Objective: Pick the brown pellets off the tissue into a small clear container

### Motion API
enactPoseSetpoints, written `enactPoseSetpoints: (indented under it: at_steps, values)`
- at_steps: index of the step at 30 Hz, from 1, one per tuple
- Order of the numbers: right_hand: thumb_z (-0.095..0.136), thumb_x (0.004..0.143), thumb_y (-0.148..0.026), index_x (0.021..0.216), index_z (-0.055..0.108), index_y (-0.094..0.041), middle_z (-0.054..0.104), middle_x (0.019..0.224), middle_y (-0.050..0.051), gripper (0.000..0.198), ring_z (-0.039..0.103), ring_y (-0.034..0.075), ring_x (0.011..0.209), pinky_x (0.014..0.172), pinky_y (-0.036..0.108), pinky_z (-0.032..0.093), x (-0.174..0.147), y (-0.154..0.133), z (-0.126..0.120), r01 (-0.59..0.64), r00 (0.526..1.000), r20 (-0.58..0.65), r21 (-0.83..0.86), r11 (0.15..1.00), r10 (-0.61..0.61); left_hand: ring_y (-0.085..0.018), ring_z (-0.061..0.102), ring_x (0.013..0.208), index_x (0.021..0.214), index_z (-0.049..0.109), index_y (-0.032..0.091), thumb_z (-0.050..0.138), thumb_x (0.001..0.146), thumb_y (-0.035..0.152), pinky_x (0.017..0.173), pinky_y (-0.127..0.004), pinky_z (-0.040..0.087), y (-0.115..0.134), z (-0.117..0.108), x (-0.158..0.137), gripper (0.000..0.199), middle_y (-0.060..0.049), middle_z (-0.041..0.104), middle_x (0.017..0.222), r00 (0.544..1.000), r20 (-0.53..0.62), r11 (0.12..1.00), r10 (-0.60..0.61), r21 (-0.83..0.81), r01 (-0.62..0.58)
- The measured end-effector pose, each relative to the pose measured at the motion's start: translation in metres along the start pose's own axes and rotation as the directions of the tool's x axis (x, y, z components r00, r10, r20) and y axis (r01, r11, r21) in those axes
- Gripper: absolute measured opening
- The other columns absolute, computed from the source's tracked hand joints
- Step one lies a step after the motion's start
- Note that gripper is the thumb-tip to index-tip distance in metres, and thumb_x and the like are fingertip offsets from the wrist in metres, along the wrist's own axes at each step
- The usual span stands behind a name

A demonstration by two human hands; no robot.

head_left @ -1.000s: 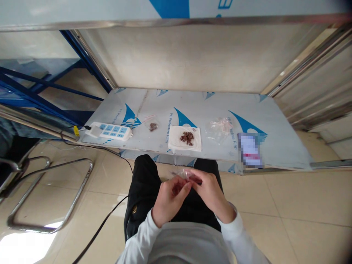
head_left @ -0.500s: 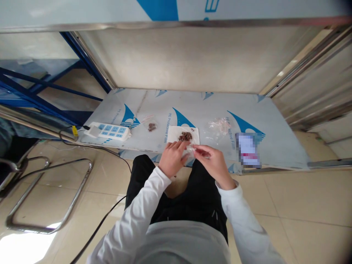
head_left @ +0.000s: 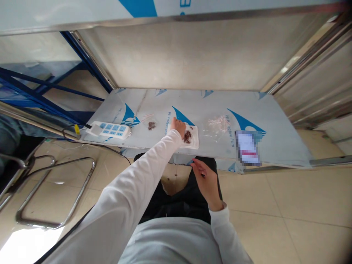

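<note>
My left hand (head_left: 178, 127) reaches out over the left part of a small white tray (head_left: 194, 143). Its fingers are curled closed, and whatever they hold, if anything, is hidden. Beside that hand, small dark brown pieces (head_left: 187, 137) lie heaped in the tray. My right hand (head_left: 205, 181) is above my lap by the table's front edge, thumb and fingertips pinched together. Anything between those fingertips is too small to make out. Left of the tray lies a clear bag (head_left: 150, 124) with brown pieces in it.
Several clear plastic bags (head_left: 218, 126) lie right of the tray, then a phone (head_left: 248, 147) with a blurred screen. A white power strip (head_left: 112, 130) sits at the table's left. A metal-framed chair (head_left: 90, 176) stands on the floor at left.
Both hands were together over a small clear bag at the tray's front. My left hand has moved forward to the tray's left part; my right hand has drawn back slightly toward me.
</note>
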State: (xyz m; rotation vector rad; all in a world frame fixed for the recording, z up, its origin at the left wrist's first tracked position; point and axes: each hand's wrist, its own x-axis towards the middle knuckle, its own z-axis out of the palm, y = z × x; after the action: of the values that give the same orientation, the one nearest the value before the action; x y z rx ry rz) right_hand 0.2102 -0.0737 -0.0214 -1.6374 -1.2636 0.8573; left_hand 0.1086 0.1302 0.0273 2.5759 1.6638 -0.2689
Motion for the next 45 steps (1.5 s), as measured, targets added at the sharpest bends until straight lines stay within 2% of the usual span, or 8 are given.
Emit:
enactPoseSetpoints:
  at_steps: [11,21,31,36,39,41,43,45]
  values:
    - [0.049,0.092,-0.042,0.112,0.07,-0.017,0.075,0.104,0.012,0.038,0.072,0.022,0.087,0.076,0.035,0.059,-0.014,0.013,0.012,-0.024,0.998,0.053,0.011,1.0,0.023,-0.035,0.056,0.11,0.106,0.071,0.014,0.066,0.08,0.029,0.103,-0.051,0.024,-0.006,0.005,0.019,0.03,-0.017,0.072,0.104,0.999,0.02,0.994,0.034,0.099,-0.035]
    - [0.051,0.091,-0.044,0.109,0.07,-0.016,0.077,0.098,0.012,0.038,0.074,0.023,0.085,0.073,0.034,0.06,-0.016,0.023,0.018,-0.043,0.995,0.09,0.002,0.999,0.043,-0.035,0.054,0.113,0.102,0.069,0.01,0.064,0.079,0.015,0.101,-0.048,0.025,-0.011,-0.009,0.014,0.024,-0.019,0.07,0.107,0.999,-0.046,1.0,-0.015,0.024,0.016]
    - [0.063,0.083,-0.052,0.133,0.053,-0.014,0.068,0.12,0.016,0.064,0.068,0.024,0.101,0.076,0.032,0.058,0.035,-0.015,0.004,-0.067,0.995,-0.057,0.275,0.959,0.086,-0.027,0.059,0.109,0.131,0.045,0.02,0.068,0.079,0.035,0.091,-0.038,0.04,0.006,0.01,-0.075,0.059,-0.008,0.067,0.109,0.941,-0.303,0.884,-0.15,-0.468,-0.01]
    - [0.077,0.068,-0.051,0.106,0.07,-0.015,0.075,0.098,0.012,0.052,0.071,0.023,0.086,0.068,0.031,0.057,0.083,-0.037,0.002,-0.116,0.993,0.042,0.409,0.905,0.109,-0.031,0.059,0.11,0.132,0.046,0.021,0.081,0.065,0.034,0.093,-0.042,0.041,0.006,0.016,-0.095,0.076,-0.01,0.066,0.114,0.915,-0.365,0.789,-0.174,-0.608,-0.092]
    - [0.082,0.063,-0.046,0.092,0.073,-0.015,0.076,0.079,0.007,0.042,0.07,0.019,0.07,0.061,0.028,0.053,0.092,-0.043,-0.001,-0.173,0.983,0.036,0.509,0.843,0.18,-0.031,0.059,0.112,0.138,0.041,0.021,0.087,0.054,0.045,0.094,-0.043,0.043,-0.005,0.024,-0.107,0.1,-0.014,0.061,0.127,0.864,-0.374,0.57,-0.339,-0.812,-0.128]
    - [0.083,0.062,-0.042,0.089,0.073,-0.016,0.076,0.076,0.005,0.039,0.068,0.016,0.065,0.059,0.026,0.051,0.093,-0.046,-0.004,-0.194,0.977,0.036,0.565,0.802,0.211,-0.027,0.065,0.104,0.133,0.047,0.019,0.079,0.063,0.056,0.086,-0.039,0.049,-0.008,0.033,-0.116,0.086,-0.016,0.061,0.126,0.857,-0.194,0.219,-0.478,-0.971,-0.098]
    - [0.085,0.06,-0.04,0.089,0.073,-0.017,0.076,0.077,0.004,0.038,0.067,0.015,0.063,0.058,0.025,0.05,0.091,-0.048,-0.005,-0.209,0.974,0.056,0.6,0.773,0.219,-0.022,0.07,0.087,0.115,0.061,0.016,0.065,0.075,0.062,0.073,-0.032,0.052,-0.007,0.042,-0.123,0.062,-0.015,0.069,0.111,0.895,0.021,-0.116,-0.446,-0.993,-0.035]
    - [0.086,0.059,-0.039,0.087,0.073,-0.017,0.075,0.075,0.004,0.038,0.066,0.014,0.062,0.057,0.024,0.05,0.089,-0.048,-0.007,-0.21,0.974,0.057,0.595,0.775,0.22,-0.016,0.068,0.066,0.092,0.069,0.014,0.062,0.077,0.064,0.061,-0.027,0.051,-0.002,0.05,-0.127,0.052,-0.011,0.073,0.088,0.924,0.098,-0.248,-0.37,-0.969,0.004]
